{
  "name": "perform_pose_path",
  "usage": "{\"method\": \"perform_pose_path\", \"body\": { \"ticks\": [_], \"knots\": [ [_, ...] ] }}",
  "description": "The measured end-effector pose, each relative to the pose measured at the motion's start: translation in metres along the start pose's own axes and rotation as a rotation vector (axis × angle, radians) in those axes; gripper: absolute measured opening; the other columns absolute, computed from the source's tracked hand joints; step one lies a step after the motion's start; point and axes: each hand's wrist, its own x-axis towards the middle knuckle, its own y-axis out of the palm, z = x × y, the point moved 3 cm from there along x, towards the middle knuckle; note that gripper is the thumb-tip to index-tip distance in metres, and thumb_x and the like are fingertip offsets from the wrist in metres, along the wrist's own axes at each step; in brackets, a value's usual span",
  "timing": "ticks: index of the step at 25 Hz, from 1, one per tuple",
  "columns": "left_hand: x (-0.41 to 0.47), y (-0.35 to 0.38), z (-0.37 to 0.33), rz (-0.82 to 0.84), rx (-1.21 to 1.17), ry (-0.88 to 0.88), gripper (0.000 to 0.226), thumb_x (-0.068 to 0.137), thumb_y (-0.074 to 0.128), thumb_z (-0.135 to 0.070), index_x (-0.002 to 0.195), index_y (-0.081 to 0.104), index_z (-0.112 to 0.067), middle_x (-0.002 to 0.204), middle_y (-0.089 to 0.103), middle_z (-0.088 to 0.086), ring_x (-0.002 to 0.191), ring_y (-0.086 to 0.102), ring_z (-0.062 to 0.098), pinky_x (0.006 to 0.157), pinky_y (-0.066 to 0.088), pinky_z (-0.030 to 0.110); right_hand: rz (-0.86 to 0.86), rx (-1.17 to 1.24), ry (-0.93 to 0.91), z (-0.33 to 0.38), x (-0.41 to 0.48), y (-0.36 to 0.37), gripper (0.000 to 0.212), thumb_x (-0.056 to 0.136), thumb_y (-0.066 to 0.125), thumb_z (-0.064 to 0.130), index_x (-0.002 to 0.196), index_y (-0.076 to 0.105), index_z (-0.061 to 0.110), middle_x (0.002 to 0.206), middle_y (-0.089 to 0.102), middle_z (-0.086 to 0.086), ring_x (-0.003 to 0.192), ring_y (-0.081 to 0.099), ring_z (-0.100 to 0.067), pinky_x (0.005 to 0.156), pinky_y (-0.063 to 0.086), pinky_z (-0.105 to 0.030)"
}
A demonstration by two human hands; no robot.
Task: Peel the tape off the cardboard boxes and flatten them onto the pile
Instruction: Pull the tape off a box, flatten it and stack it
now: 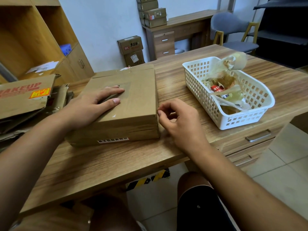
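While flattened cardboard (25, 97) lies piled at the desk's left edge, the left hand (90, 105) rests open, palm down, on the closed box (126, 104) at desk centre; the right hand (180, 120) pinches at its right corner; a white basket (250, 120) of peeled tape stands right.
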Motion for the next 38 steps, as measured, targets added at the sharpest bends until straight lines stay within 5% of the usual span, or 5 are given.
{"method": "perform_pose_path", "body": {
  "ticks": [6, 17, 32, 35, 38],
  "knots": [
    [0.000, 0.000, -0.002, 0.005, -0.013, 0.007, 0.056, 0.084, 0.036, -0.079, 0.139, 0.037, -0.068, 0.152, 0.031, -0.040, 0.143, 0.031, -0.001, 0.120, 0.023, 0.043, 0.094, 0.018, -0.067, 0.001, 0.006, -0.002, 0.009, 0.085, 0.068, 0.004, 0.087, 0.066, 0.012, 0.085, 0.062, 0.003, 0.078, 0.061, -0.012, 0.070, 0.054, -0.027],
    [0.000, 0.000, 0.000, -0.005, -0.018, 0.017, 0.052, 0.090, 0.040, -0.075, 0.141, 0.038, -0.065, 0.152, 0.033, -0.038, 0.142, 0.031, -0.002, 0.115, 0.023, 0.036, 0.164, 0.485, 0.321, -0.015, 0.004, -0.009, 0.021, 0.098, 0.059, 0.003, 0.105, 0.076, 0.013, 0.090, 0.077, -0.001, 0.084, 0.071, -0.009, 0.076, 0.057, -0.025],
    [-0.001, 0.000, -0.002, -0.015, -0.012, 0.010, 0.058, 0.081, 0.036, -0.081, 0.138, 0.038, -0.068, 0.149, 0.033, -0.043, 0.141, 0.032, -0.003, 0.120, 0.025, 0.043, 0.100, 0.530, 0.452, -0.019, 0.003, -0.010, 0.019, 0.098, 0.054, -0.004, 0.097, 0.071, 0.004, 0.095, 0.075, -0.015, 0.087, 0.073, -0.019, 0.078, 0.061, -0.032],
    [-0.001, 0.000, -0.002, -0.009, -0.014, 0.010, 0.058, 0.081, 0.035, -0.081, 0.137, 0.037, -0.070, 0.149, 0.033, -0.043, 0.141, 0.033, -0.002, 0.118, 0.026, 0.043, 0.174, 0.379, 0.496, -0.018, 0.004, -0.003, 0.019, 0.096, 0.049, -0.012, 0.104, 0.065, -0.006, 0.098, 0.073, -0.022, 0.079, 0.068, -0.018, 0.076, 0.061, -0.032],
    [-0.002, -0.001, -0.002, -0.021, -0.023, 0.013, 0.052, 0.086, 0.039, -0.076, 0.138, 0.039, -0.068, 0.148, 0.034, -0.043, 0.139, 0.034, -0.003, 0.116, 0.026, 0.038, 0.231, 0.247, 0.489, -0.016, 0.004, -0.002, 0.024, 0.094, 0.051, -0.011, 0.096, 0.068, 0.005, 0.091, 0.075, -0.013, 0.076, 0.070, -0.017, 0.080, 0.062, -0.036]
  ]
}}
